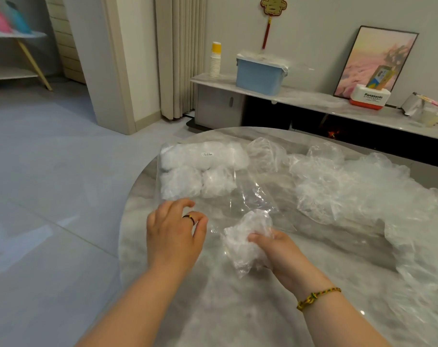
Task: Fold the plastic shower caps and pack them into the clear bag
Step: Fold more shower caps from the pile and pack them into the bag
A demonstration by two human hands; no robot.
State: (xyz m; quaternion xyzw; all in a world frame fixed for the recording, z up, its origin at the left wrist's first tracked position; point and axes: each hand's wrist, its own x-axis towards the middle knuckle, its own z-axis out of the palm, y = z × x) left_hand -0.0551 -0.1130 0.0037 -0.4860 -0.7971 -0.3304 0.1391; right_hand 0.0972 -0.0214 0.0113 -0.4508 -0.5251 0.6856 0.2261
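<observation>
Holding a crumpled white plastic shower cap [246, 240] in its curled fingers, the right hand [284, 257] is just beside the open mouth of the clear plastic bag [248, 194]. The bag lies on the round grey marble table [225, 311] with several folded caps [182, 181] already inside. The left hand [174, 231] hovers at the bag's near edge with bent fingers; whether it pinches the film I cannot tell. The step seems to be packing. Next, I think, the mouth must be lifted open and the cap pushed in. Loose transparent caps [338, 186] wait at the right.
</observation>
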